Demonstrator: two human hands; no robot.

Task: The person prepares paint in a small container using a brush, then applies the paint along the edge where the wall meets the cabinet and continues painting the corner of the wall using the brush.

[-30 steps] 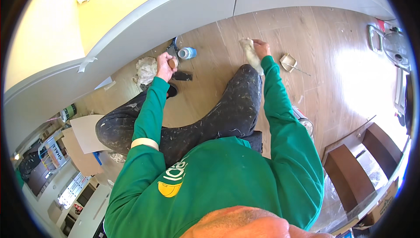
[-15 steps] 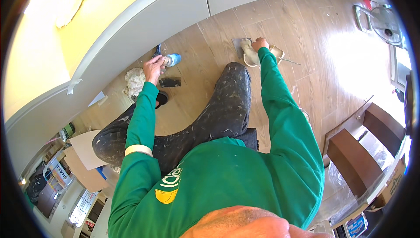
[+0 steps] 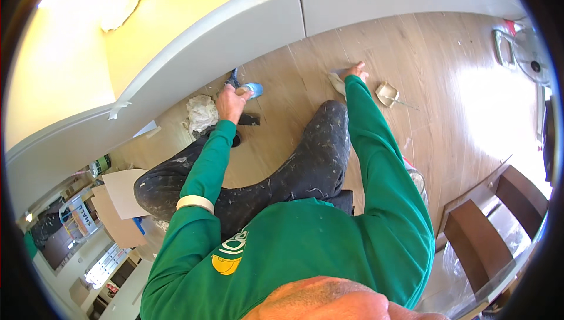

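I sit on a wood-look floor [image 3: 452, 120] in a green sweatshirt and paint-spattered dark trousers. My left hand [image 3: 231, 101] reaches forward and grips a blue-tipped tool [image 3: 251, 89] close to the white baseboard [image 3: 235, 38]. My right hand [image 3: 355, 71] is stretched out further right and presses a pale cloth [image 3: 338, 83] flat on the floor beside my knee. A small putty knife [image 3: 388, 94] lies on the floor just right of that hand.
A crumpled white rag [image 3: 201, 112] lies by the baseboard left of my left hand, with a small dark object [image 3: 248, 119] near it. Cardboard sheets [image 3: 120, 196] sit at the left. A dark wooden cabinet [image 3: 499, 226] stands at the lower right, a fan [image 3: 529, 49] at the upper right.
The view has shifted as my head moved. My right hand has slid the cloth along the floor away from the putty knife; my left hand stays on the blue-tipped tool by the baseboard.
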